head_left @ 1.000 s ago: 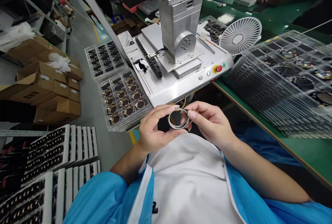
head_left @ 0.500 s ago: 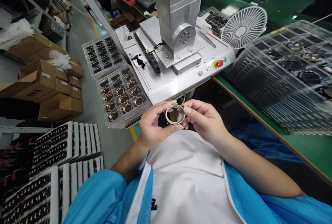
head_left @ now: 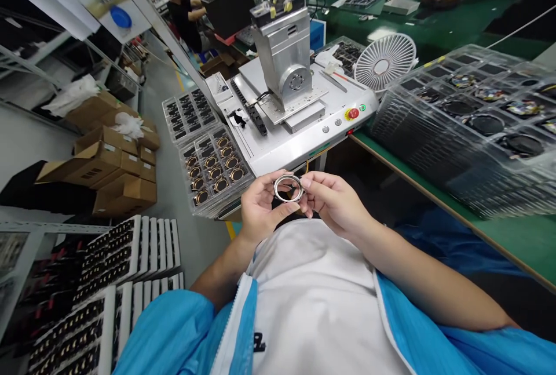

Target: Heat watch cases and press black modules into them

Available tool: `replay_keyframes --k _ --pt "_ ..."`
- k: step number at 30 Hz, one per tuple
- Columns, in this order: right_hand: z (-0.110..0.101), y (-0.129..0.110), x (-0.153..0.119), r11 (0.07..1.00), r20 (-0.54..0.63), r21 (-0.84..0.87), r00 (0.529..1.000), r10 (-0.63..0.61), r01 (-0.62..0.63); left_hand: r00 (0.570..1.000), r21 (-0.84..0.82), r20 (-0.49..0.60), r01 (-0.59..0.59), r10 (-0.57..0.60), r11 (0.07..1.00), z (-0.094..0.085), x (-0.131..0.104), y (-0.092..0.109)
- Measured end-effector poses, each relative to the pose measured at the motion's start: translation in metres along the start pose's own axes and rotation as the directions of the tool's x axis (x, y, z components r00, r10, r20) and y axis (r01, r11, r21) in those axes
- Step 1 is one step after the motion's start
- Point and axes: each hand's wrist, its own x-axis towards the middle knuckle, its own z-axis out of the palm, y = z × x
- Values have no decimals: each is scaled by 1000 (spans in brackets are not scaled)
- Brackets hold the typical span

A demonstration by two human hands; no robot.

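Left grip (head_left: 259,204) and right grip (head_left: 334,198) both hold a metal ring (head_left: 287,177) — handling seems underway, the ring not yet set down

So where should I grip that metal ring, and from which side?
Probably by the outer edge of the metal ring, coming from its left and right. It's a slim band you can see through, its face turned toward the camera, so opposite edges should hold best. The left hand cups its left side; the right hand pinches its right edge.
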Motion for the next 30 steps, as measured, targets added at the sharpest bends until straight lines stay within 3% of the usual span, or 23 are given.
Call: replay_keyframes --k 8,18,26,30 --pt "-2 1 -5 997 5 73 1000 25 -25 998 -34 32 47 -46 998 5 -1 -3" --pt "-1 -4 1 1000 15 14 1000 3 -3 998 -58 24 64 -63 996 1 1 -6" --pt "2 -10 22 999 23 -43 1000 1 0 998 -147 7 65 -65 987 -6 16 -11" --pt "-8 -12 39 986 20 -159 998 -53 55 998 -188 -34 51 -59 981 -11 29 -14"
